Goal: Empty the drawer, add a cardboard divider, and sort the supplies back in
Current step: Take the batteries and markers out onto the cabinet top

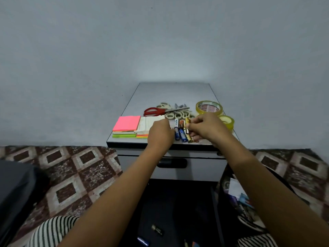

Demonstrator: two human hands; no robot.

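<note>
Both hands work on the bench (170, 93), at its near edge.

1. Left hand (161, 132): fingers curled, knuckles up, set against the left side of the battery row (182, 133). Whether it holds anything cannot be told.
2. Right hand (207, 128): fingers curled, pinching the gold battery (189, 138) at the right end of the row.
3. The battery row lies between the two hands, with a white marker (176, 123) at its left side, just beside the left hand's fingertips.
4. Left of the left hand: a pink sticky-note stack (126, 123) and a white notepad (147, 123), touching each other.
5. Beyond the hands: red scissors (154, 111) and white-handled scissors (175, 114).
6. Beyond and right of the right hand: a large tape roll (209, 107) and a small tape roll (228, 121), the latter partly hidden by the hand.
7. The open drawer (178, 202) lies below the forearms, well apart from the hands. Two loose batteries (157, 229) lie in it.
</note>
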